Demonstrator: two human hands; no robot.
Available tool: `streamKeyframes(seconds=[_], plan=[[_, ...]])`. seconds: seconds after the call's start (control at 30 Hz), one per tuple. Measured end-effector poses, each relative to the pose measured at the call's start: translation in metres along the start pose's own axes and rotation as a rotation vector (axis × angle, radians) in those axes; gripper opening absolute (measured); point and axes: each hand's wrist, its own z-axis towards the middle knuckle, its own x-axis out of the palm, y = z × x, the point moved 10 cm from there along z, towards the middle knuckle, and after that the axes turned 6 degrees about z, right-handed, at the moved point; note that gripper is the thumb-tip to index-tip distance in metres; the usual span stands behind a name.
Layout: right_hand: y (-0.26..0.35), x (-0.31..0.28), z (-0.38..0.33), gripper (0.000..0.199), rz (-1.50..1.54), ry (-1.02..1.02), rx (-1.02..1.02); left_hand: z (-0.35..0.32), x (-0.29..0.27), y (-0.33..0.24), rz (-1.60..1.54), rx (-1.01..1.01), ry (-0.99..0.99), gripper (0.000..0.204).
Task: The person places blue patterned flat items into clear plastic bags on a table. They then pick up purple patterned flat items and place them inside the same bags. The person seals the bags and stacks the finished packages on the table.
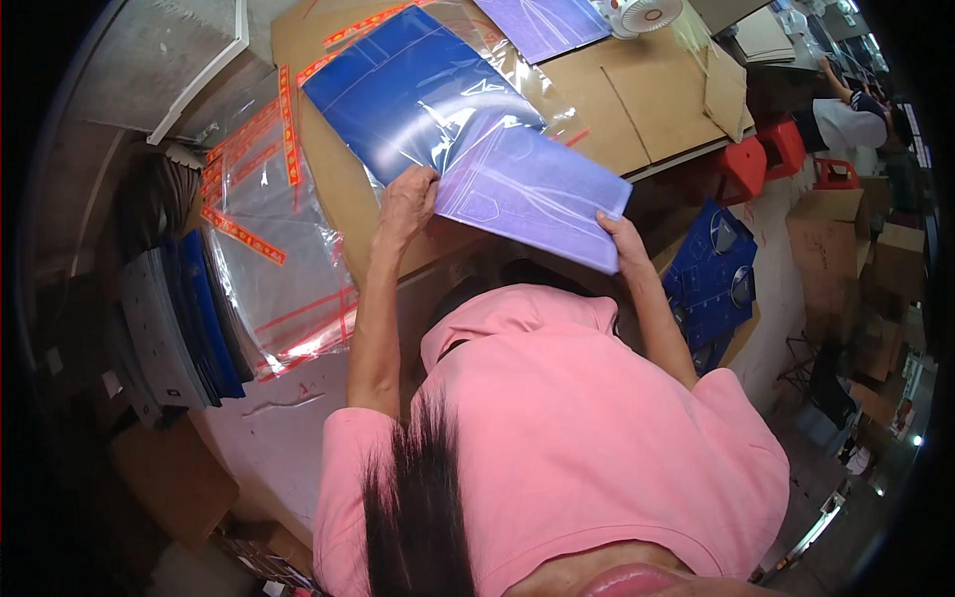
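Observation:
A flat purple piece printed with a jeans-like pattern (537, 189) spans between my two hands at the table's near edge. My left hand (406, 207) is closed at its left end, beside the near corner of a dark blue flat piece under shiny clear plastic (398, 95). My right hand (625, 242) grips the purple piece's right end, thumb on top and fingers underneath. Its far left part lies against the blue piece; whether it goes inside the plastic, I cannot tell. Another purple piece (542, 25) lies farther back on the table.
Clear plastic bags with red-orange edges (284, 269) lie left of the cardboard-covered table (617, 109). Grey and blue flat pieces (164, 328) stand beyond them. A small white fan (645, 14) is at the back. Right are blue printed pieces (711, 274), red stools (738, 171) and cartons (831, 249).

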Motion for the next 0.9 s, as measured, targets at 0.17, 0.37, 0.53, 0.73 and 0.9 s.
streamKeyframes(seconds=[0.17, 0.37, 0.53, 0.73, 0.9], plan=[[-0.016, -0.008, 0.008, 0.031, 0.161, 0.094, 0.17, 0.0, -0.003, 0.002, -0.06, -0.021, 0.01, 0.008], [0.029, -0.019, 0.004, 0.03, -0.528, -0.16, -0.364, -0.003, -0.004, -0.001, -0.037, 0.005, -0.003, 0.008], [0.017, -0.007, -0.003, 0.032, -0.157, -0.012, -0.166, -0.008, -0.004, -0.003, 0.008, -0.013, -0.027, 0.007], [-0.023, -0.001, -0.017, 0.018, 0.235, 0.002, 0.366, -0.011, -0.002, 0.006, -0.041, -0.032, -0.006, 0.006], [-0.019, -0.012, -0.009, 0.03, 0.023, -0.027, 0.019, -0.008, -0.006, 0.002, -0.03, -0.01, -0.002, 0.008]])
